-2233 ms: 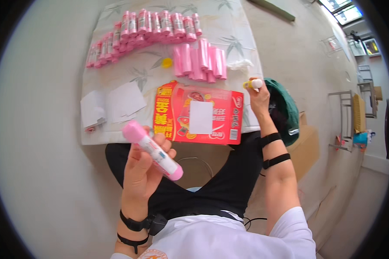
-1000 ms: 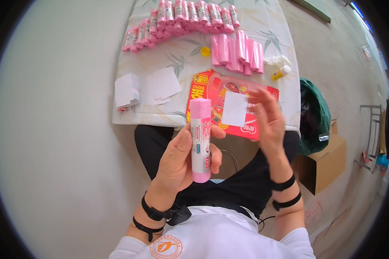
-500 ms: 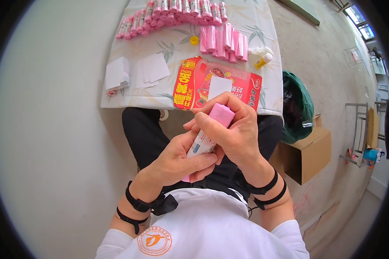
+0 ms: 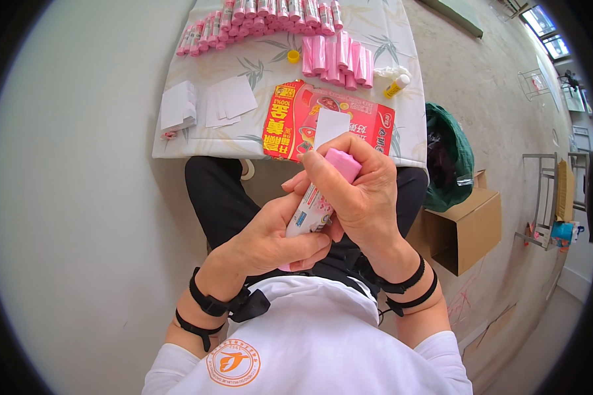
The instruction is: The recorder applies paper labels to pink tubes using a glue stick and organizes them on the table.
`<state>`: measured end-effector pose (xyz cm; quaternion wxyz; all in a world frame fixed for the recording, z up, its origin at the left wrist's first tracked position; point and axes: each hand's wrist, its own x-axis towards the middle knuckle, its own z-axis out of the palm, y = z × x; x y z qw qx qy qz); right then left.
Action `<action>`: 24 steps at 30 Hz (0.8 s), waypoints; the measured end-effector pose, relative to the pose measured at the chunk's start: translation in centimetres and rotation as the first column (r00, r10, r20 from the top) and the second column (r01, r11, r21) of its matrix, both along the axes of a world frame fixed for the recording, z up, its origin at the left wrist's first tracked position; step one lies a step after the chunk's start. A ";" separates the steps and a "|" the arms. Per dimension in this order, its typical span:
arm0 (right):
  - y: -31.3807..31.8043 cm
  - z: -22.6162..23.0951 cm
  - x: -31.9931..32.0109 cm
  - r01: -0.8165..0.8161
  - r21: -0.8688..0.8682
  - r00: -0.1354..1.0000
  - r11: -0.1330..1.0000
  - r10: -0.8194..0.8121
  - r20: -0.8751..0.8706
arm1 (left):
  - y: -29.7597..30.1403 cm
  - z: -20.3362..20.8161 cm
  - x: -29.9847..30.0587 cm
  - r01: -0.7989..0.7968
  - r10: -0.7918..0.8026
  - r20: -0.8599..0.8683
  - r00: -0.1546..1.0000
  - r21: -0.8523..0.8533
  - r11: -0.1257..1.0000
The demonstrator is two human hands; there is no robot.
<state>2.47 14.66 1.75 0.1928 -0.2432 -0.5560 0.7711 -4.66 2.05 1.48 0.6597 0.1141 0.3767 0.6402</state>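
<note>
Both hands hold one pink roll [image 4: 313, 209] at the centre of the frame, above the lap. The left hand [image 4: 270, 234] has its fingers wrapped round the lower part; the right hand [image 4: 359, 191] has its fingers closed round the upper end. We judge that the left steadies the roll while the right presses its label flat. On the desk [image 4: 207, 141], we take the red card [image 4: 369, 130] to lie close so as to shield the cloth beneath its white slip [image 4: 333, 124]; labelled rolls [image 4: 263, 14] and plain rolls [image 4: 339, 59] probably form separate heaps for sorting. We note large yellow and white characters on the card, pink lettering and a blue patch on the held roll's label, and fine print too small to read.
</note>
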 end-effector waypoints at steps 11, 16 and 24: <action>1.6 -1.0 0.1 -0.168 -0.160 0.981 0.973 0.181 0.075 | -0.6 -0.7 -0.1 0.085 -0.085 -0.009 0.996 0.044 0.995; 1.7 -1.3 0.5 -0.073 -0.247 0.997 0.966 0.079 0.014 | -0.7 -0.1 0.5 -0.020 0.006 0.162 0.987 0.084 0.996; -0.3 0.3 0.7 -0.072 0.225 0.991 0.972 0.044 0.124 | -1.3 -0.7 0.0 0.115 -0.124 0.084 0.989 0.105 0.988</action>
